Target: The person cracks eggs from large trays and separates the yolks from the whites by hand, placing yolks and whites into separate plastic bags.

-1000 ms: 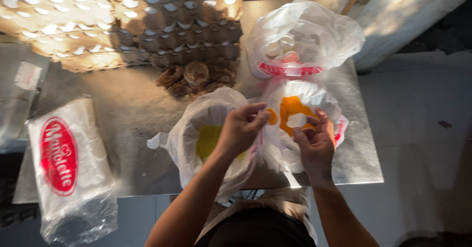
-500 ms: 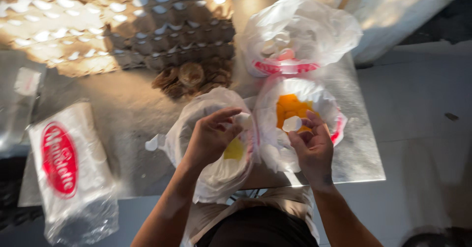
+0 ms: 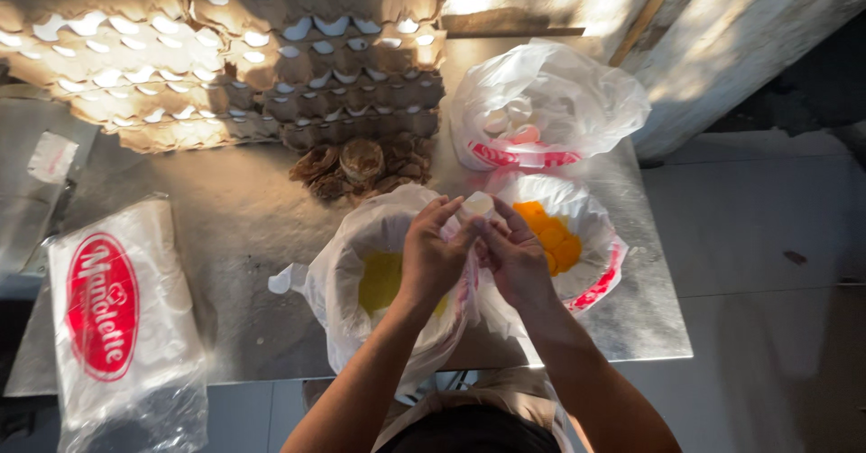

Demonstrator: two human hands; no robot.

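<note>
Both hands meet at frame centre, over the gap between two open plastic bags. The left hand (image 3: 431, 256) is curled, fingers closed onto a small whitish egg (image 3: 476, 205) held at the fingertips. The right hand (image 3: 516, 256) is curled too, fingertips pressed on the same egg from the other side. Both hands grip it together, and the egg sits just above them at centre frame. Cannot tell if the shell is cracked.

Below the left hand: an open white bag (image 3: 356, 236) with a pale yellow liquid pool (image 3: 381, 280) inside, centre-left of frame. Right of the hands: a second bag (image 3: 603, 236) with red print, holding orange yolks (image 3: 552, 236), centre-right. The two bags touch each other under the hands.

Above the yolk bag, upper right of centre: a third bag (image 3: 577, 92), bunched, with round white shapes inside, probably eggs or shells, hard to tell.

Upper left to top centre: stacked cardboard egg trays (image 3: 225, 56) filled with white eggs, part in bright sun. Just below the trays, upper centre: a small heap of brown crumpled stuff (image 3: 361, 166), unclear what it is.

Lower left: a flat pack of plastic bags (image 3: 126, 318) with a red oval mark, hanging over the table edge. All of it sits on a grey metal table (image 3: 244, 227). The right side of the frame shows pale floor (image 3: 776, 263) and a light wall at the upper right.
</note>
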